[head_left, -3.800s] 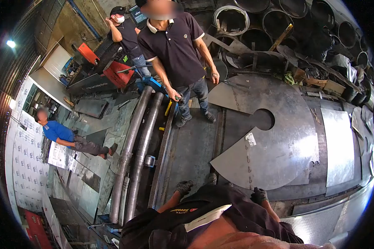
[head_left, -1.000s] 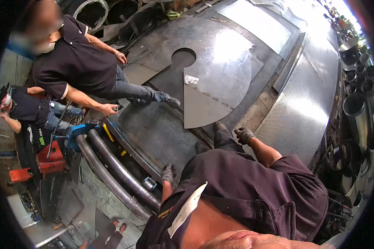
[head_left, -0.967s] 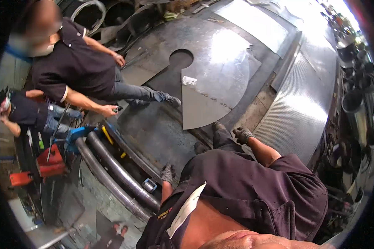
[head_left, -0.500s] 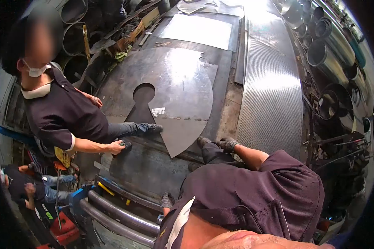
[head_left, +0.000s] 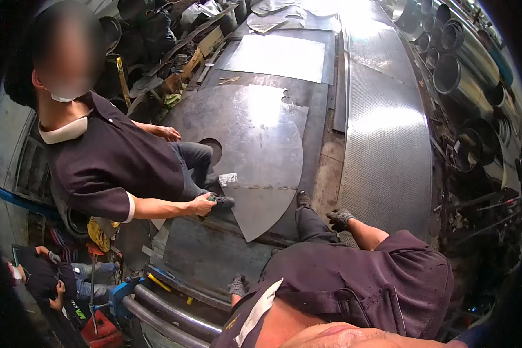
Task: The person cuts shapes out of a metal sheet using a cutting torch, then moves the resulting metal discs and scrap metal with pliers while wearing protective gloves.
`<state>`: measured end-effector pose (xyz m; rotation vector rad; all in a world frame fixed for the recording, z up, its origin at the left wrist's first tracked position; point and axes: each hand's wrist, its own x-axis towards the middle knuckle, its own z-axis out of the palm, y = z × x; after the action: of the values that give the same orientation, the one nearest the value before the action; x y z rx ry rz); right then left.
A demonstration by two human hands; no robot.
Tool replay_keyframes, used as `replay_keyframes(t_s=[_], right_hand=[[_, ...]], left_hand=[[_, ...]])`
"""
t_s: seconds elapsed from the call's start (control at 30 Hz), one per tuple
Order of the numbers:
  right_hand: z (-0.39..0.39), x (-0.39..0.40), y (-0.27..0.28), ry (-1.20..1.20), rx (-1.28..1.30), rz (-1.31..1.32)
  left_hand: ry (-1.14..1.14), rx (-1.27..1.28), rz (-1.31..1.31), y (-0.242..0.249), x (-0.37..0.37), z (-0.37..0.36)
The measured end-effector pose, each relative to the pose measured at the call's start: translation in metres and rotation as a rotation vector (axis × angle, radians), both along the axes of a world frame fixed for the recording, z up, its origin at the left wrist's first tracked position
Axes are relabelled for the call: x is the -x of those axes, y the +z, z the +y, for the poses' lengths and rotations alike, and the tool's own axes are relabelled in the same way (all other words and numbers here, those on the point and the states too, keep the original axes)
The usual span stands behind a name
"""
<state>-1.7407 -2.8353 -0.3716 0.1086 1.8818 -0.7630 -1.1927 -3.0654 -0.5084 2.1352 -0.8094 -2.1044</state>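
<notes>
Steel disc is lying flat, apparently for support, at eleven o'clock; my right hand is hanging empty at twelve, fingers half-open; my left hand is hanging at nine, grip indiscernible.

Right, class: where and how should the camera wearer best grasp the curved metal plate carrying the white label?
Probably by the pointed corner of the curved metal plate, from the wearer's side, thumb above, fingers below. The plate is thin, lies flat and narrows there toward the wearer. Whether fingers fit underneath cannot be seen.
</notes>
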Motion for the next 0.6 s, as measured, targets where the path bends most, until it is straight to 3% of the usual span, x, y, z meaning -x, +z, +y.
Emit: replay_keyframes(t_s=[0.03, 0.1, 0.2, 0.23, 0.3, 0.4, 0.43, 0.5, 0.53, 0.57, 0.6], right_hand=[[-0.004, 0.043, -0.003, -0.010, 0.028, 0.002], [-0.042, 0.119, 0.007, -0.038, 0.109, 0.090], [-0.134, 0.263, 0.100, -0.076, 0.270, 0.333], [-0.156, 0.390, 0.010, -0.001, 0.509, 0.746], [-0.210, 0.490, 0.182, -0.012, 0.595, 0.649], [-0.265, 0.637, 0.317, 0.038, 0.751, 0.731], [-0.281, 0.683, 0.321, 0.115, 0.697, 0.875], [-0.312, 0.772, 0.328, 0.243, 0.554, 1.176], [-0.306, 0.771, 0.351, 0.828, 0.259, 1.676], [-0.299, 0.746, 0.367, 0.691, 0.315, 1.603], [-0.287, 0.702, 0.375, 0.367, 0.428, 1.362]], left_hand=[[0.000, 0.007, -0.007, 0.008, 0.047, -0.004], [-0.019, 0.041, -0.123, 0.025, 0.069, -0.014], [-0.130, 0.125, -0.051, 0.020, 0.083, -0.030], [-0.207, 0.095, -0.021, 0.029, 0.103, -0.041], [-0.253, 0.180, -0.068, 0.043, 0.143, -0.052], [-0.316, 0.419, -0.158, 0.109, 0.224, -0.056], [-0.365, 0.514, -0.161, 0.134, 0.252, -0.057], [-0.379, 0.678, -0.045, 0.133, 0.285, -0.070], [-0.400, 0.736, -0.021, 0.139, 0.304, -0.075], [-0.420, 0.794, 0.003, 0.146, 0.323, -0.080], [-0.182, 0.514, 0.006, 0.134, 0.341, -0.090]])
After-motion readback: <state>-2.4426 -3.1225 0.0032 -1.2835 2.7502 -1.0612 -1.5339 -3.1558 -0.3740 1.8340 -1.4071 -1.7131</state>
